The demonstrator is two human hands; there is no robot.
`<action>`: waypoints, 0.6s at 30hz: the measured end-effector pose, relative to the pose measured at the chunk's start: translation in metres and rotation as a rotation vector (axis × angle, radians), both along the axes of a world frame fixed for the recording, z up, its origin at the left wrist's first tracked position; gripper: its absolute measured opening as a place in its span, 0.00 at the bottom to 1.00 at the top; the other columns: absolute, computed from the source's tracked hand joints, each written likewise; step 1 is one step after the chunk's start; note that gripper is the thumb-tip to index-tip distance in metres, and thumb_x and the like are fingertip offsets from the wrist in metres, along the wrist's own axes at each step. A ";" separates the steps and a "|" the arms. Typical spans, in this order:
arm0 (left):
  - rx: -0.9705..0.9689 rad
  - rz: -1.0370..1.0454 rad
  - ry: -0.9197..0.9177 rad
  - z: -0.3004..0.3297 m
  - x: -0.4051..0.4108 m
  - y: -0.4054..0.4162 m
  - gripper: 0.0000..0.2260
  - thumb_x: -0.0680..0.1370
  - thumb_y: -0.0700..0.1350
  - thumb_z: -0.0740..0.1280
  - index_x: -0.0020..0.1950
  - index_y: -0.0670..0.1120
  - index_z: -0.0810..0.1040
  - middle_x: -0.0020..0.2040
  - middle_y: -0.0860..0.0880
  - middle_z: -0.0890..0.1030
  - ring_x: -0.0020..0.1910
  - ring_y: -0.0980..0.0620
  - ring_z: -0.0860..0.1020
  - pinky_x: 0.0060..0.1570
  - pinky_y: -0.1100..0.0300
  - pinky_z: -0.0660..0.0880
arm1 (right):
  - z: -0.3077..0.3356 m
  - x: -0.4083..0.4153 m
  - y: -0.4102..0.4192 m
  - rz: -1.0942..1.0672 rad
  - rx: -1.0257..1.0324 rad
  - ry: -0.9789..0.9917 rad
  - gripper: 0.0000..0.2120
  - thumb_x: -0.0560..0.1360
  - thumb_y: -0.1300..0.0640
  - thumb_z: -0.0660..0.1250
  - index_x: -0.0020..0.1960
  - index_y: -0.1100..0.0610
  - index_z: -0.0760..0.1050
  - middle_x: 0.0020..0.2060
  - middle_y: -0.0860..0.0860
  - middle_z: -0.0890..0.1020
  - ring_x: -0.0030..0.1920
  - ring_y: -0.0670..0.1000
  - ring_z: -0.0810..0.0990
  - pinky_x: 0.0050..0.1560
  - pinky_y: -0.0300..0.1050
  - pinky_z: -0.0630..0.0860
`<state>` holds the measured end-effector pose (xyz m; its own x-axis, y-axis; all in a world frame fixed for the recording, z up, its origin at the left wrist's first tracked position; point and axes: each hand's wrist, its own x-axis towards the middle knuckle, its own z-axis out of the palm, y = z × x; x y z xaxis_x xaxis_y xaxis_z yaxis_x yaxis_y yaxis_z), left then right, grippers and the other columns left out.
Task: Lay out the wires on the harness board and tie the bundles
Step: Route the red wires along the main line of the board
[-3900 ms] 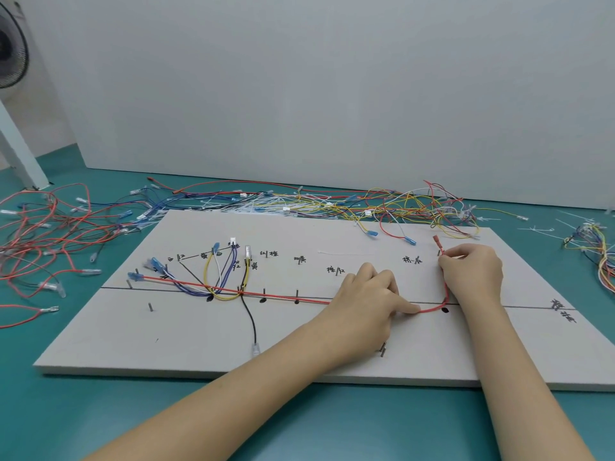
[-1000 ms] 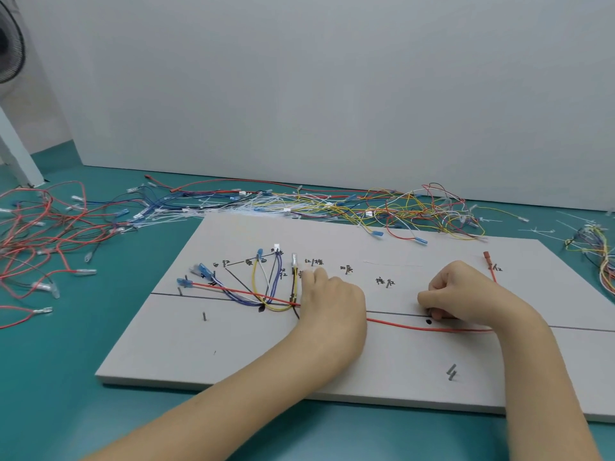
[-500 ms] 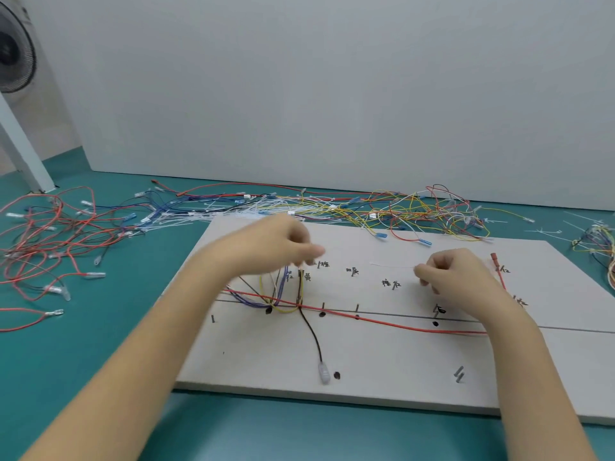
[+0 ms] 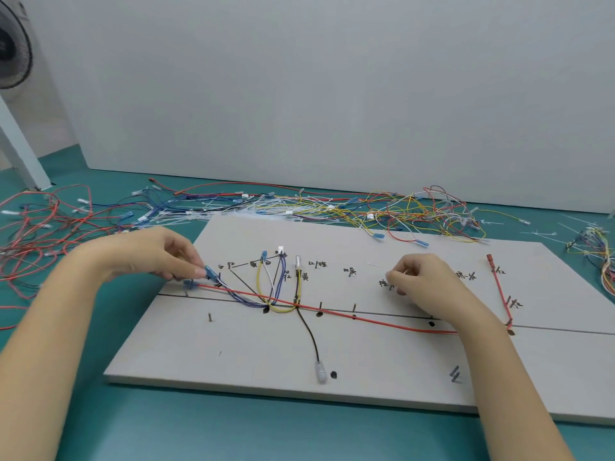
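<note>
Grey harness board (image 4: 233,361): left hand (image 4: 156,254) pinches a blue-sleeved wire terminal (image 4: 210,271); right hand (image 4: 422,281) is curled, perhaps pinching a thin white tie (image 4: 376,264).

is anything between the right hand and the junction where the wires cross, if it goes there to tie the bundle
Nothing visible blocks it. The right hand is over bare harness board; between it and the wire crossing only short pegs stand along the black line, with the red wire lying flat beside them.
</note>
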<state>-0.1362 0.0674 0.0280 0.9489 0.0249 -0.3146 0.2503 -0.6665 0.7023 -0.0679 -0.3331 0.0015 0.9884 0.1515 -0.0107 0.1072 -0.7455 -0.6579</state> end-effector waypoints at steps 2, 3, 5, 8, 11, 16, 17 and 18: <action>-0.020 0.006 0.041 -0.002 -0.001 0.008 0.28 0.51 0.59 0.83 0.44 0.46 0.85 0.41 0.46 0.85 0.37 0.56 0.80 0.41 0.62 0.75 | 0.000 0.000 0.000 0.001 0.006 0.002 0.06 0.75 0.54 0.67 0.40 0.53 0.79 0.36 0.51 0.82 0.34 0.48 0.76 0.33 0.40 0.66; -0.022 0.011 0.061 -0.003 -0.002 0.010 0.23 0.54 0.56 0.82 0.44 0.47 0.85 0.41 0.46 0.85 0.38 0.56 0.80 0.43 0.62 0.75 | 0.001 0.000 0.000 0.001 0.005 0.002 0.06 0.75 0.54 0.67 0.40 0.54 0.79 0.36 0.51 0.82 0.34 0.47 0.75 0.33 0.40 0.66; -0.009 0.015 0.091 -0.004 -0.002 0.013 0.10 0.64 0.47 0.80 0.44 0.50 0.86 0.42 0.46 0.85 0.38 0.57 0.80 0.42 0.65 0.76 | 0.000 -0.001 0.000 0.002 0.005 -0.001 0.07 0.74 0.55 0.67 0.39 0.54 0.78 0.35 0.51 0.82 0.33 0.47 0.74 0.32 0.40 0.66; 0.013 0.000 0.105 -0.007 -0.001 0.018 0.05 0.71 0.42 0.76 0.46 0.50 0.87 0.42 0.48 0.85 0.39 0.57 0.81 0.40 0.70 0.76 | 0.000 -0.001 0.001 0.002 0.003 0.002 0.07 0.74 0.55 0.66 0.39 0.54 0.78 0.36 0.51 0.82 0.33 0.47 0.74 0.33 0.40 0.66; -0.018 0.007 0.116 -0.007 -0.001 0.021 0.07 0.71 0.38 0.75 0.47 0.48 0.87 0.40 0.48 0.85 0.40 0.55 0.83 0.40 0.72 0.75 | 0.001 -0.001 0.001 0.007 -0.001 0.007 0.07 0.75 0.55 0.66 0.39 0.54 0.78 0.36 0.51 0.81 0.33 0.47 0.73 0.33 0.40 0.66; -0.057 0.081 0.124 -0.010 0.002 0.018 0.06 0.70 0.36 0.75 0.44 0.44 0.87 0.42 0.43 0.86 0.41 0.50 0.85 0.38 0.68 0.78 | 0.001 -0.001 0.001 0.007 -0.004 0.012 0.07 0.75 0.55 0.66 0.39 0.54 0.78 0.36 0.51 0.81 0.34 0.48 0.74 0.33 0.40 0.65; -0.056 0.084 0.126 -0.010 0.003 0.017 0.05 0.71 0.36 0.75 0.44 0.43 0.87 0.41 0.43 0.85 0.41 0.51 0.84 0.37 0.67 0.78 | 0.000 -0.001 0.001 0.007 -0.004 0.011 0.07 0.75 0.55 0.66 0.39 0.53 0.78 0.36 0.50 0.82 0.34 0.48 0.75 0.33 0.40 0.66; -0.052 0.086 0.129 -0.011 0.003 0.017 0.04 0.71 0.35 0.74 0.44 0.43 0.87 0.41 0.43 0.85 0.40 0.52 0.84 0.37 0.67 0.78 | 0.000 -0.001 0.001 0.008 -0.005 0.011 0.07 0.75 0.55 0.66 0.39 0.53 0.78 0.36 0.51 0.82 0.35 0.48 0.75 0.34 0.40 0.66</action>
